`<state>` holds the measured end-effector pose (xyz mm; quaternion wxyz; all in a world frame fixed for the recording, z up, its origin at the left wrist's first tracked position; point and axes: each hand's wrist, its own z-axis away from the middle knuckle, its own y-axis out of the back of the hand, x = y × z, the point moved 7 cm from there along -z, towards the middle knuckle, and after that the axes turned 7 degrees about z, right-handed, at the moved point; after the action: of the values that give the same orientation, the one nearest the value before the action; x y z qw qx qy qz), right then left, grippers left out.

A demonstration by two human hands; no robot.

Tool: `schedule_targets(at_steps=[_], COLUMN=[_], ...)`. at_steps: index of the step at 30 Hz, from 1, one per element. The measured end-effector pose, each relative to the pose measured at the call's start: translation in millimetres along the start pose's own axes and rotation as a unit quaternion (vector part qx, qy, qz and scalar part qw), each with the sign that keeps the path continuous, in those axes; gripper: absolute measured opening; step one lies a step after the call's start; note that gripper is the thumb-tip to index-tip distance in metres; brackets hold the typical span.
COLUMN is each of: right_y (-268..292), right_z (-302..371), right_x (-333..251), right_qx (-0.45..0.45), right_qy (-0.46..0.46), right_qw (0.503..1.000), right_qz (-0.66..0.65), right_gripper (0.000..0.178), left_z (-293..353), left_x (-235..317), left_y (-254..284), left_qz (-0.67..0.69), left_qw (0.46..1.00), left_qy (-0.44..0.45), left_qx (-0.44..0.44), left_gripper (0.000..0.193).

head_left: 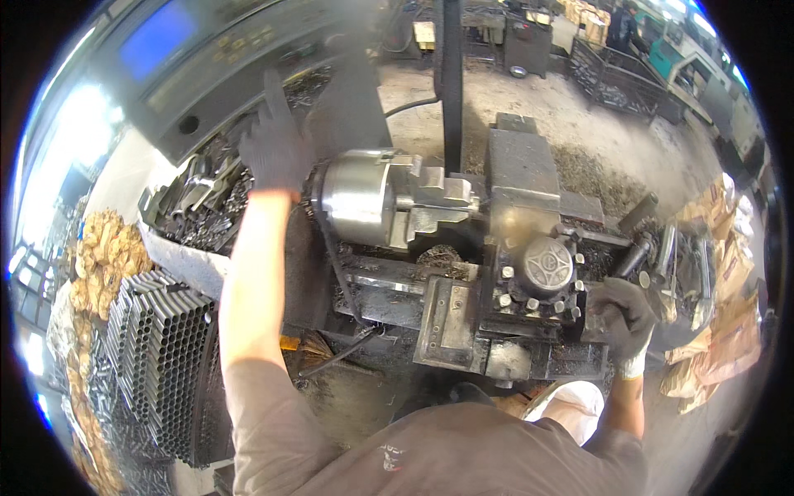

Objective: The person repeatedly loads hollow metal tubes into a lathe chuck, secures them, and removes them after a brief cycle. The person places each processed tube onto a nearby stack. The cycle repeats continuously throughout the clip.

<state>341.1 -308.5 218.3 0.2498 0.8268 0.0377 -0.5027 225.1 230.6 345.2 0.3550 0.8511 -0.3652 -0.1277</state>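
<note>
My left hand (277, 153), in a dark glove, reaches up beside the lathe's chuck with fingers stretched out, slightly blurred, holding nothing visible. It is below the grey control panel (219, 62). The shiny chuck (360, 197) has its stepped jaws (430, 198) towards the right. My right hand (624, 318), gloved with a pale cuff, is curled at the right side of the tool post (546, 266). Its fingers are bent, and whatever lies inside them is hidden. Several bolts ring the round cap on the post. Below the chuck lies the carriage (447, 322).
On the left, a bin (186, 252) holds dark metal pieces, above a tall stack of short metal tubes (161, 355). Brown sacks (719, 322) and dark cylindrical bars (633, 256) are at the right. A white bucket (571, 405) stands near my body. A dark post (451, 83) rises behind the chuck.
</note>
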Motion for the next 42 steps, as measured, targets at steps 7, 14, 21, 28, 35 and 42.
schedule_targets(at_steps=[7,14,21,28,35,42], right_y=[-11,-229,-524,-672,-820,-995], right_z=[45,126,354,496,562,636], right_x=[-16,-69,-68,-152,-264,-430], right_qx=[-0.084,-0.503,-0.678,-0.780,-0.771,-0.668], right_qy=[-0.018,0.055,0.149,0.318,0.451,0.638], right_qw=[0.996,0.855,0.719,0.533,0.443,0.380], right_qz=[0.000,-0.110,0.022,0.086,0.078,-0.046], right_gripper=[0.040,0.038,0.035,0.040,0.042,0.043], left_z=[-36,394,973,1321,1270,1210], left_x=[24,-31,-379,-355,-304,-348], left_y=[-14,-8,192,517,303,229], left_qz=[0.064,0.315,0.044,-0.128,0.065,0.210], left_qw=[0.995,0.853,0.585,0.337,0.546,0.289], left_qy=[0.003,-0.072,0.703,0.838,0.646,0.934], left_qx=[-0.076,-0.410,-0.402,-0.410,-0.529,-0.014], left_gripper=[0.075,0.064,0.054,0.045,0.042,0.043])
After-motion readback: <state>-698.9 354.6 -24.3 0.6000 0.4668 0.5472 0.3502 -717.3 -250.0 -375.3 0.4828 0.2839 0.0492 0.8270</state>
